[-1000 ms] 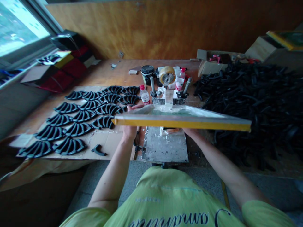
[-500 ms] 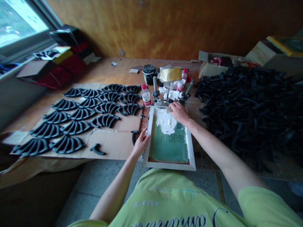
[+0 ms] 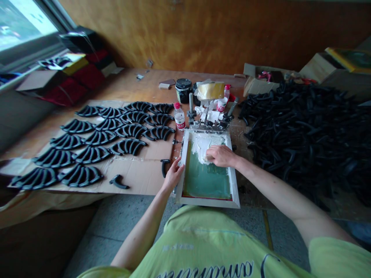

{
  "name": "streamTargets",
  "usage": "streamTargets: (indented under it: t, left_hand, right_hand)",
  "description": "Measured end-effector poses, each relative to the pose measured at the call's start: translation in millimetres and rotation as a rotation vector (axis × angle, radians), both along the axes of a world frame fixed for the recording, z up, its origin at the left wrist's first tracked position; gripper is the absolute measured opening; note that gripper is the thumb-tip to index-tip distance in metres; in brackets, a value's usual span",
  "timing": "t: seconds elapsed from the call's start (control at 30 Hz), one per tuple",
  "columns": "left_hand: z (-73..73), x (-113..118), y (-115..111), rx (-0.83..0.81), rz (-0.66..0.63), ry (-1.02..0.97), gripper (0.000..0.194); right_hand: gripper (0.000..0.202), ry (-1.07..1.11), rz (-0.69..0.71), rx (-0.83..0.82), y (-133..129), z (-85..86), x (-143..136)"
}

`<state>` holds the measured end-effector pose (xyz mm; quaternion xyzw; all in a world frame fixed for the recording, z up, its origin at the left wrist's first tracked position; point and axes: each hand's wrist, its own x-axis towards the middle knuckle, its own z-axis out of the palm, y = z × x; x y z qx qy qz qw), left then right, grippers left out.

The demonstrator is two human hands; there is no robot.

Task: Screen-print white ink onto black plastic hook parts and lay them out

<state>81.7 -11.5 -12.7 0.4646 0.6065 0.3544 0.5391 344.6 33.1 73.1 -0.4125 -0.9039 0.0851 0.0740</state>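
Note:
A screen printing frame (image 3: 237, 193) with pale edges and green mesh (image 3: 207, 183) lies in front of me, clamped at its far end to a metal hinge clamp (image 3: 210, 126). White ink (image 3: 199, 144) is smeared over the mesh's far half. My right hand (image 3: 222, 155) is closed above the mesh at the ink's near edge, gripping a small squeegee mostly hidden under the fingers. My left hand (image 3: 173, 173) holds the frame's left edge, thumb on top. Just beyond its fingers lies a black curved handle (image 3: 164, 166). What lies beneath the mesh is hidden.
Rows of black curved handles (image 3: 84, 175) lie on cardboard (image 3: 139, 170) at left, one handle (image 3: 118, 181) apart. A big heap of black parts (image 3: 301, 135) fills the right. Behind the frame stand a red-capped bottle (image 3: 179, 116), a dark tub (image 3: 183, 90) and a tape roll (image 3: 210, 91).
My right hand has moved from the far end of the frame toward me, drawing the squeegee over the white ink. My left hand stays at the frame's left edge.

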Motion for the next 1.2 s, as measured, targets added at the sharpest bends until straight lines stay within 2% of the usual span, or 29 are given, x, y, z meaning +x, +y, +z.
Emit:
streamTargets:
  t: [0.1,0.17,0.23,0.3,0.37,0.43,0.5,0.57,0.63,0.7,0.77,0.83,0.87,0.9,0.97,1.0,1.07,1.13,1.17,1.2]
  left_hand:
    - [2.8,0,0,0.004,-0.001,-0.018,0.068]
    - [3.7,0,0,-0.01,-0.008,-0.039,0.072]
    - [4.3,0,-1,-0.028,-0.026,-0.059,0.074]
    - [7.4,0,-1,-0.038,-0.038,-0.074,0.076]
    - [16.4,0,0,-0.043,-0.046,-0.091,0.079]
    - [33.8,-1,0,-0.05,-0.062,-0.118,0.082]
    - [58.2,-2,2,-0.029,-0.053,-0.15,0.079]
    - [85.5,0,8,0.026,-0.018,-0.167,0.067]
    - [111.2,6,18,0.106,-0.001,-0.194,0.059]
    - [132.6,15,32,0.212,0.021,-0.285,0.057]
    - [148.2,26,49,0.303,0.065,-0.386,0.053]
    - [156.1,34,63,0.329,0.117,-0.435,0.05]
    - [156.2,37,67,0.328,0.146,-0.441,0.05]
    - [153.3,40,69,0.33,0.187,-0.446,0.05]
    - [138.3,44,63,0.318,0.251,-0.46,0.051]
    - [127.0,48,55,0.273,0.243,-0.461,0.052]
    - [100.8,58,32,0.061,0.118,-0.457,0.056]
    - [76.1,72,5,-0.257,-0.084,-0.45,0.062]
    - [65.9,78,-7,-0.346,-0.11,-0.476,0.062]
    - [57.4,81,-16,-0.397,-0.111,-0.505,0.061]
  right_hand:
    - [0.008,0.026,-0.16,0.101,-1,-7.2,-6]
    - [0.014,0.014,-0.147,0.152,-12,-16.9,-9]
    - [0.013,0.015,-0.075,0.15,-23,-23.1,-10]
    - [0.008,0.068,-0.064,0.13,-23,-20.9,-9]
    - [0.016,0.156,-0.15,0.123,-7,-10.9,-9]
    - [0.036,0.226,-0.297,0.132,22,3.0,-8]
    - [0.052,0.244,-0.439,0.144,52,16.0,0]
    - [0.053,0.262,-0.559,0.171,74,24.1,20]
    - [0.045,0.321,-0.682,0.213,83,23.3,52]
    - [0.035,0.389,-0.835,0.221,78,11.3,87]
    - [0.026,0.399,-0.992,0.146,63,-11.4,111]
    - [0.021,0.392,-0.917,0.047,44,-39.1,115]
    - [0.021,0.406,-0.871,0.024,34,-52.2,110]
    - [0.022,0.398,-0.767,-0.018,24,-63.2,100]
    - [0.03,0.335,-0.54,-0.052,7,-75.7,75]
    - [0.03,0.297,-0.457,-0.048,-1,-76.5,61]
    - [0.02,0.252,-0.404,0.002,-17,-69.2,34]
    - [0.01,0.256,-0.413,0.076,-36,-56.2,9]
    - [0.012,0.269,-0.394,0.108,-45,-50.5,-2]
    - [0.014,0.273,-0.314,0.123,-53,-46.6,-10]
